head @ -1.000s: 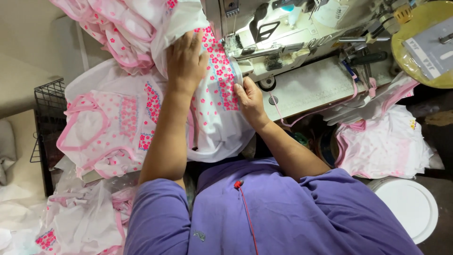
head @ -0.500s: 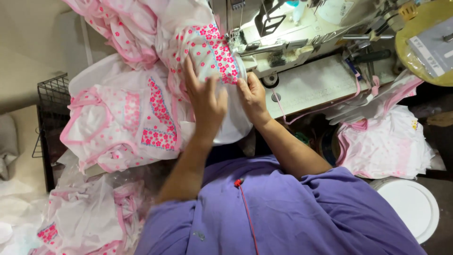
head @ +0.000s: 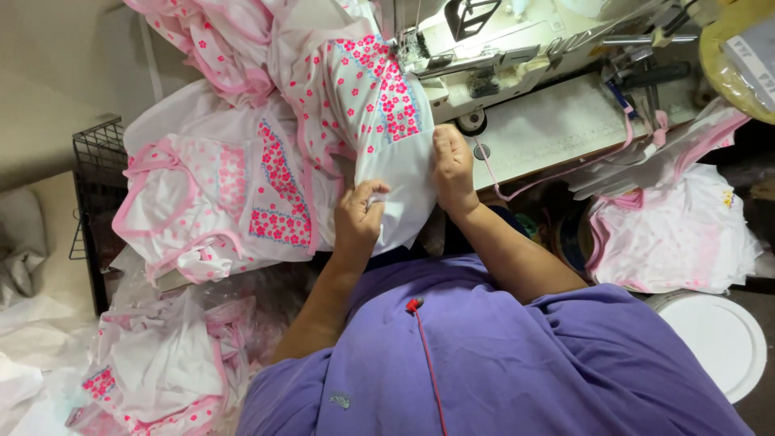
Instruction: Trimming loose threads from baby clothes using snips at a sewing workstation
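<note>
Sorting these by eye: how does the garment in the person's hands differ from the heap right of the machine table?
The held garment shows dense pink flower print; the heap looks mostly plain white with pink trim. The held garment is spread between the left hand and right hand; the heap lies untouched. Both are white and pink.

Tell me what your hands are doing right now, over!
Left hand pinching white floral garment. Right hand gripping its edge beside sewing machine. More pink-trimmed garments piled left; nothing blocking.
</note>
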